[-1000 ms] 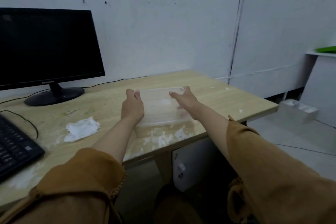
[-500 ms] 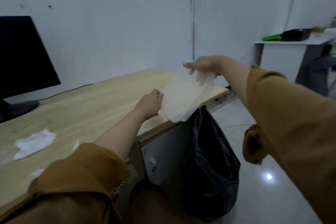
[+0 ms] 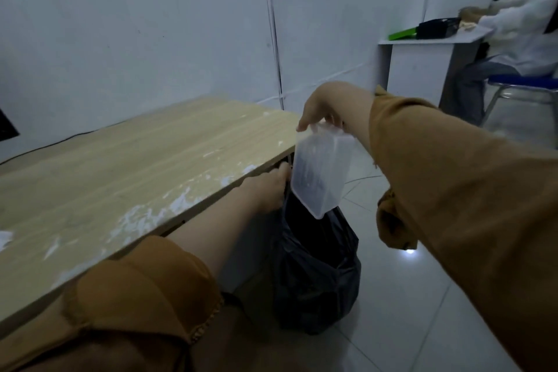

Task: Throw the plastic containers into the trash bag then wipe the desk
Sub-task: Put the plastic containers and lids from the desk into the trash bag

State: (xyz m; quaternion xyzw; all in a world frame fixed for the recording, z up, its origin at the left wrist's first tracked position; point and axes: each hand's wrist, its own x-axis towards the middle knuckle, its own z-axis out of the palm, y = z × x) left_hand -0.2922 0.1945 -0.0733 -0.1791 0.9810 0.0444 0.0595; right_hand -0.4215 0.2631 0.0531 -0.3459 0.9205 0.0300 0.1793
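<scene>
head view, right hand (image 3: 320, 111) pinching plastic container (image 3: 321, 172), left hand (image 3: 268, 190) gripping trash bag (image 3: 317, 266)

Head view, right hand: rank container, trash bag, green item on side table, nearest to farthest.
1. plastic container: pinched by the right hand, hanging below it.
2. trash bag: on the floor, underneath.
3. green item: on the white table, far right.

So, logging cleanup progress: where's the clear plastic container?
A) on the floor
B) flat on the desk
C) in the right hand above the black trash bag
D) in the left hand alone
C: the right hand pinches the plastic container by its top, above the trash bag whose edge the left hand grips.
</scene>
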